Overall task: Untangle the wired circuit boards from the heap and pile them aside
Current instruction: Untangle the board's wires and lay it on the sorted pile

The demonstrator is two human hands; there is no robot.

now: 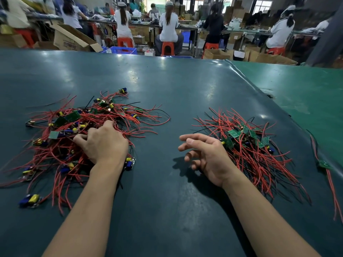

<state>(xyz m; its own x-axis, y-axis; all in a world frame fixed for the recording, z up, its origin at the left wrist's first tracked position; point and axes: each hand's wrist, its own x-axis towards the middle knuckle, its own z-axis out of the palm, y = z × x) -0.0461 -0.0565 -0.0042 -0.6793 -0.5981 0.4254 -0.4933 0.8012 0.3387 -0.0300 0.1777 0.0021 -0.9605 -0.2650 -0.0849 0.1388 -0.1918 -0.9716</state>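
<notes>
Fingers (81, 138) of the left hand (102, 143) curl down into a tangled heap (78, 127) of red-wired circuit boards at nine o'clock on the dark green table (167, 89), though whether they pinch a wire cannot be told. At three o'clock, the right hand (206, 156) hovers empty, fingers spread and loosely bent, just beside the sorted pile (248, 143). One stray wired board (323, 164) lies apart by the table's right edge.

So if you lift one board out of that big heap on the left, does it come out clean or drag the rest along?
Probably drags. The heap is a knot of crossed red wires, so neighbours likely follow. The wires look thin and floppy, trailing limp. The boards seem small and light; the left hand covers several.
</notes>
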